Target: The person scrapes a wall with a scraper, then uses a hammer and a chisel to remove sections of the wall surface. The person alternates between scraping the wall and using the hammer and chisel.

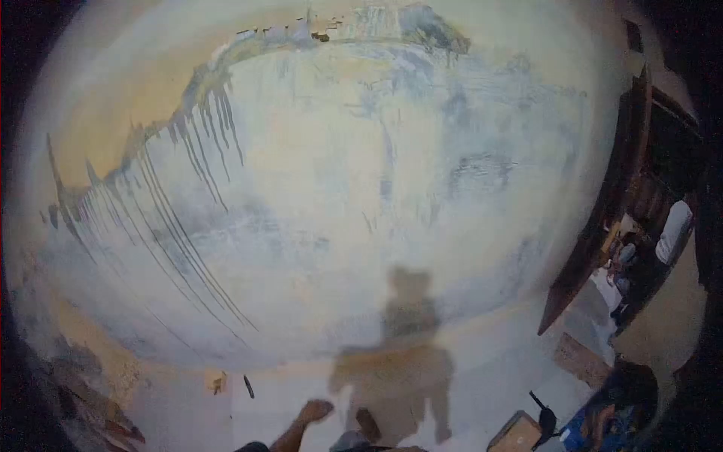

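Note:
My left hand [316, 409] reaches in from the bottom edge, low in front of the wall. Its fingers are curled closed, and nothing sticks out of them. Just right of it, grey cloth [348, 441] and a dark brown shape [369, 424] show at the bottom centre, too dim to name. My right hand is out of sight. Ahead stands a broad wall [316, 166] with pale whitish and bluish patches over yellow paint. Dark drips run down its left part. A person-shaped shadow [407, 361] falls across the lower wall and the floor.
A small dark stick-like object [248, 386] lies on the pale floor [294, 384], near a yellowish piece [216, 382]. At the lower right are a cardboard box [516, 432] and a blue bag-like bundle [602, 426]. A dark door frame [629, 143] edges the right side, with cluttered items [621, 256] beyond.

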`<state>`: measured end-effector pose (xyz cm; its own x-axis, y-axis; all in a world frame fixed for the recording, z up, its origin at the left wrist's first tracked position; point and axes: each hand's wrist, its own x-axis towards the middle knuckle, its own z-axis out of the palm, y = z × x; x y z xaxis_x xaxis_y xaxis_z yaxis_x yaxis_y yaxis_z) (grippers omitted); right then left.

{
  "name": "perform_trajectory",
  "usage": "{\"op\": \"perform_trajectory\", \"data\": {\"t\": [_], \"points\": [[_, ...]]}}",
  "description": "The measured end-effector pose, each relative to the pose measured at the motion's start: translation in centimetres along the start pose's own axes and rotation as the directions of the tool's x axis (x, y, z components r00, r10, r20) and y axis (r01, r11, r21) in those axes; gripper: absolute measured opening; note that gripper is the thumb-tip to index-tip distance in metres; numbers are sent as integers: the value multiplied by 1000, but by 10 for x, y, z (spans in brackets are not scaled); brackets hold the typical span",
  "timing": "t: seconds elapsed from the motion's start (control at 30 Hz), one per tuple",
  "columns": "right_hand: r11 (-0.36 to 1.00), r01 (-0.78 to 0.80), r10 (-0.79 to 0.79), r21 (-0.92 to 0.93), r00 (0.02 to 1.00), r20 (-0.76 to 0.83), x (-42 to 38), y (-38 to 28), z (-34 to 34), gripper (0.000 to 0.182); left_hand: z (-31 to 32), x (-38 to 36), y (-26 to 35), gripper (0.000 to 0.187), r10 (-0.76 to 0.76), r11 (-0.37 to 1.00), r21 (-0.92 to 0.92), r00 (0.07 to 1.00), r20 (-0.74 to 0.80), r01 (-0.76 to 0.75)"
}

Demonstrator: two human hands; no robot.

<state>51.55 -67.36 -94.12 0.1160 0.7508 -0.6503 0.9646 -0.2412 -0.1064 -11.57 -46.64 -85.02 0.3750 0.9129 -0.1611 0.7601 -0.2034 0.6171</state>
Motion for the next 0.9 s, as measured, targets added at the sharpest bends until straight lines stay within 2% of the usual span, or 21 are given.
{"op": "perform_trajectory", "data": {"t": [0.03,0.07,0.1,0.13,0.17,0.2,0.23,0.27,0.3,0.33,0.37,0.4,0.5,0.57,0.6,0.67,0.7,0.73,0.77,0.8,0.9], "points": [[1000,13,-13,1,1000,1,1,0,3,60,-45,37,53,39,-74,966,241,994,-81,92],[1000,30,-30,-1,1000,-6,6,-5,4,60,-125,59,131,41,-114,993,28,990,-87,117],[999,51,-51,-4,999,-15,13,-11,5,60,-171,90,165,49,-88,995,-63,980,-176,78],[997,78,-78,-12,996,-30,22,-19,4,60,-195,128,189,48,-63,996,23,875,-481,84],[994,104,-105,-19,992,-64,36,-31,-3,60,-251,147,238,49,-45,991,-132,893,-448,-16],[990,139,-141,-30,984,-106,54,-46,-16,60,-310,148,310,49,-87,981,-194,874,-478,-8],[985,167,-171,-35,973,-152,69,-63,-33,60,-341,160,346,46,78,938,-221,786,-613,-266],[971,195,-225,-137,939,-261,85,-83,-52,52,-372,177,367,41,248,892,-129,708,-661,-433],[971,197,-227,-135,939,-260,86,-106,-85,52,-404,180,402,36,243,907,-124,741,-626,-403],[978,208,-195,4,921,-338,90,-133,-126,41,-429,186,427,36,331,894,8,649,-686,-448],[964,226,-150,142,897,-415,86,-154,-159,33,-456,194,446,36,387,886,109,587,-711,-452],[963,229,-151,141,894,-423,94,-161,-166,33,-480,201,463,36,440,872,206,525,-729,-445],[937,256,-133,239,891,-433,134,-175,-163,37,-549,216,500,39,374,869,146,432,-821,-473],[918,364,-198,158,765,-613,172,-172,-132,25,-596,222,515,39,312,888,120,390,-866,-444],[950,310,-274,39,886,-375,154,-175,-157,30,-616,216,525,39,295,900,129,365,-883,-416],[961,234,-182,146,936,-303,138,-165,-159,35,-654,216,536,45,298,895,180,248,-922,-408],[857,315,-121,408,893,-434,221,-126,-60,36,-674,220,535,51,327,920,268,183,-927,-287],[670,444,-58,594,830,-555,248,-109,-13,37,-695,224,541,57,368,923,349,104,-924,-165],[917,234,-104,323,922,-373,237,-104,-34,37,-708,227,550,57,376,918,356,95,-922,-172],[988,133,-146,-82,974,-174,187,-110,-83,37,-719,228,556,63,376,924,368,75,-924,-100],[996,75,-66,48,982,-174,167,-91,-92,37,-751,247,569,77,382,924,383,60,-922,3]]}}
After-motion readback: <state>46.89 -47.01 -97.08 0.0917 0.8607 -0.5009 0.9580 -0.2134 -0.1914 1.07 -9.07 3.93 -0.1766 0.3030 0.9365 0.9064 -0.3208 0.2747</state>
